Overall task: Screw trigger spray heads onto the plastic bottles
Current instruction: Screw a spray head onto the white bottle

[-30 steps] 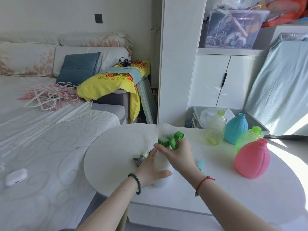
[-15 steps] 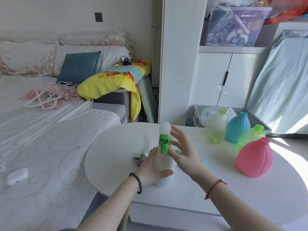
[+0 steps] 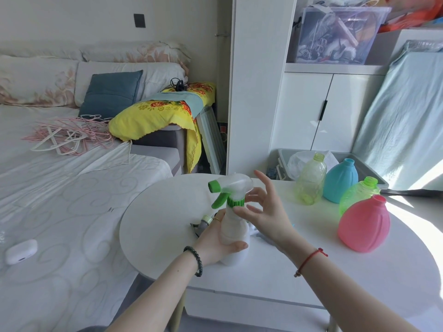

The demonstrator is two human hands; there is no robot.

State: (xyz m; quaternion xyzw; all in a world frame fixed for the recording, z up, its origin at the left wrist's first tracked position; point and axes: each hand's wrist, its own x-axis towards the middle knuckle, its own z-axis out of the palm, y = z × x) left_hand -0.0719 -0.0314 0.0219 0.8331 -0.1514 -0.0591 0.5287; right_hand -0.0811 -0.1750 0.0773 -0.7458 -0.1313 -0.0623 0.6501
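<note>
A white plastic bottle (image 3: 232, 230) stands upright on the white round table (image 3: 163, 212). My left hand (image 3: 215, 243) is wrapped around its lower body. A white trigger spray head (image 3: 231, 186) with a green nozzle, trigger and collar sits on its neck, nozzle pointing left. My right hand (image 3: 265, 213) has thumb and forefinger pinching the green collar, the other fingers spread upward. Another grey spray head (image 3: 203, 222) lies on the table behind my left hand, partly hidden. Open-necked bottles stand at the right: pink (image 3: 364, 224), green (image 3: 357, 194), blue (image 3: 340, 179), clear yellow-green (image 3: 311, 179).
A bed (image 3: 60, 200) with pink hangers (image 3: 67, 135) and a small white case (image 3: 21, 251) lies left of the table. A grey bin (image 3: 282, 156) with a plastic bag stands behind the table, by a white cabinet (image 3: 321, 109). A blue piece peeks out behind my right wrist.
The spray head has turned on the bottle: its nozzle pointed right, then toward me, and now points left. My right hand regripped at the collar. My left hand kept hold of the bottle.
</note>
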